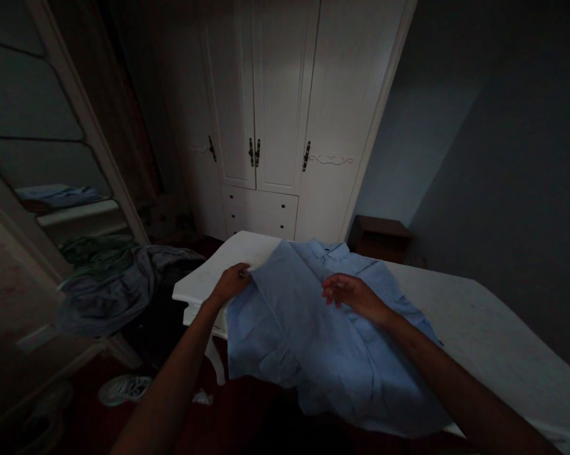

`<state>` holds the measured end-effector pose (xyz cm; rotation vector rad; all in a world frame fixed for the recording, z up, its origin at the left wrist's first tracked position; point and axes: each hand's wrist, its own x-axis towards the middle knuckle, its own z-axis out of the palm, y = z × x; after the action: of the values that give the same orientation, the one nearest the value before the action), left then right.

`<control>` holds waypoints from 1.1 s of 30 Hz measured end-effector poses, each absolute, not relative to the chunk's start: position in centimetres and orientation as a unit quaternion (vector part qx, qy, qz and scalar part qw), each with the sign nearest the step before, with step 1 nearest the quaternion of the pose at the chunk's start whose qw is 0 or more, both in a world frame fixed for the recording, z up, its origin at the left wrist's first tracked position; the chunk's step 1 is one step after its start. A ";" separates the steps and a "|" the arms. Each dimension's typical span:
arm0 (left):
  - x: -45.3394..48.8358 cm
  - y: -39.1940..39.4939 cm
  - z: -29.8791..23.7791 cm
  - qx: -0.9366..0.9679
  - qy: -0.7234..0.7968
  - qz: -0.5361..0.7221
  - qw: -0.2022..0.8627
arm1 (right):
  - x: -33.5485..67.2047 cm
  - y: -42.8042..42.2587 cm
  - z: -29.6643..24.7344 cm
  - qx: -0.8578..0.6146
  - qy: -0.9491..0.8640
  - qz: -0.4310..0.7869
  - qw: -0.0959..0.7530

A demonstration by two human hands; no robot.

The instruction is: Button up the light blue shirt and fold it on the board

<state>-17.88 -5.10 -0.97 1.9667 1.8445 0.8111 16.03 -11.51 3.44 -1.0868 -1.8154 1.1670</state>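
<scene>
Gripping, with the left hand (232, 282), the edge of a blue shirt (308, 328) laid out on and overhanging the counter (455, 303), not compactly folded; poising the right hand (354, 296), loosely open, over it without clear contact.

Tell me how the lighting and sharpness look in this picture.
In the head view, light is dim and the right wall is very dark; also in the head view, the blue shirt is readable without glare, while edges of the wardrobe splay upward.
</scene>
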 end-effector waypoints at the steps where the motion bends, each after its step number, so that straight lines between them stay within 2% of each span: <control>1: -17.8 -5.1 -1.0 0.687 0.650 0.282 0.162 | 14.7 -9.3 3.3 -0.428 -0.703 0.440 0.358; 3: -17.7 -4.9 -1.1 0.679 0.661 0.277 0.159 | 12.0 -5.2 2.9 -0.472 -0.713 0.388 0.344; 6: -17.4 -4.7 -1.2 0.668 0.675 0.271 0.155 | 8.4 -0.2 2.4 -0.533 -0.766 0.241 0.267; 8: -17.4 -4.5 -1.2 0.665 0.679 0.268 0.158 | 6.8 2.4 2.0 -0.546 -0.781 0.192 0.234; 16: -17.8 -5.0 -1.8 0.668 0.666 0.307 0.127 | 6.1 7.9 -1.6 -0.569 -0.798 0.107 0.167; 26: -16.5 -6.3 -2.1 0.692 0.695 0.192 0.020 | 6.7 9.4 -4.6 -0.586 -0.801 0.030 0.120; 28: -16.6 -6.7 -1.7 0.691 0.698 0.183 0.039 | 6.6 9.6 -4.7 -0.588 -0.800 0.023 0.114; 33: -17.8 -8.7 -0.5 0.672 0.689 0.200 0.185 | 6.6 9.6 -4.7 -0.589 -0.800 0.017 0.111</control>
<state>-17.83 -8.71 -0.45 1.8930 1.9399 0.5648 6.59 9.58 -4.74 -1.7316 -2.3505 0.0492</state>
